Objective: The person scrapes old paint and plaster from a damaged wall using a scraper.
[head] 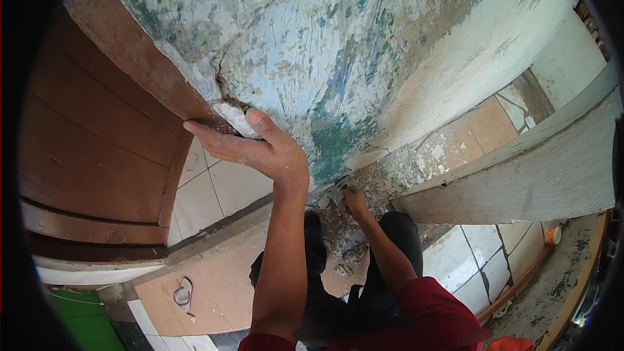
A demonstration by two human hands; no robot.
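Note:
A plaster wall (302, 58) with worn blue, green and white paint stands before me, cracked at its lower left edge beside a brown wooden door frame (141, 68). My left hand (258, 146) is raised against that edge, thumb on the wall by the crack and fingers spread toward the frame. Low down near the wall's foot, my right hand (353, 203) has its fingers curled; whether it holds a tool cannot be made out. Paint flakes and plaster debris (346, 243) lie under and around it.
A brown wooden door (97, 141) is at the left. One flip-flop (183, 295) lies on the tiled floor. A pale low partition (512, 185) extends to the right, with an orange-and-white cup (552, 235) beyond it. More flakes are scattered on tiles (443, 148) behind the partition.

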